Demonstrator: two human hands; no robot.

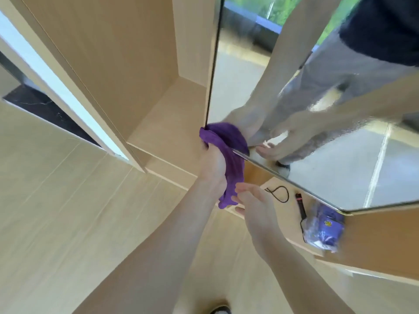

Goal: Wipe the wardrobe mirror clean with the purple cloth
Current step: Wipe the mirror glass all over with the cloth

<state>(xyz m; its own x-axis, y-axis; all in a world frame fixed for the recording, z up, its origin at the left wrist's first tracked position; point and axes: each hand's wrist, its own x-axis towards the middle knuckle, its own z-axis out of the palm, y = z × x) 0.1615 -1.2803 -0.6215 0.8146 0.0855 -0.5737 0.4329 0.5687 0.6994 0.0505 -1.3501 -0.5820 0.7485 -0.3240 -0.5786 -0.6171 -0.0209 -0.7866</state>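
While bunched in the left hand [212,163], soft purple microfibre cloth [226,141] pressed against the lower left corner of the tall frameless wardrobe mirror [317,168].

Left grip wrapped tight round the cloth's upper part, with a loose purple tail hanging below the wrist. Right hand [256,207] just beside that tail, fingers straight and spread, grip wide and holding nothing, fingertips close to the cloth's lower end; touching or not, cannot tell. Both arms and the cloth reflected in the glass. Beneath the mirror's bottom edge, on a pale wooden shelf [285,211], a thin black cable loop [280,194], a slim black and red gadget [301,206] and a crinkled clear plastic packet with purple contents [324,227]. Pale beige tiled floor [68,200] below.
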